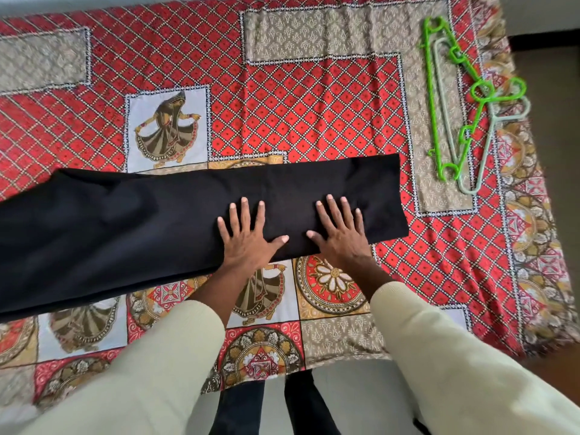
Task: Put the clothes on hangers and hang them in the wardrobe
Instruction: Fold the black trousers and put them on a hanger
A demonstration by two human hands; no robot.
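Observation:
A long black garment [150, 221] lies folded lengthwise across the bed, running from the left edge to right of centre. My left hand [248, 237] presses flat on it with fingers spread. My right hand [342, 230] lies flat beside it, also spread, near the garment's right end. A bright green hanger [430, 98] and a pale grey-green hanger [485, 152] lie overlapping on the bed at the far right, apart from the garment. No wardrobe is in view.
The bed carries a red, grey and ochre patterned cover [307, 98]. Its right edge drops to a dark floor [558, 120]. My legs in dark trousers [301, 403] stand against the bed's near edge.

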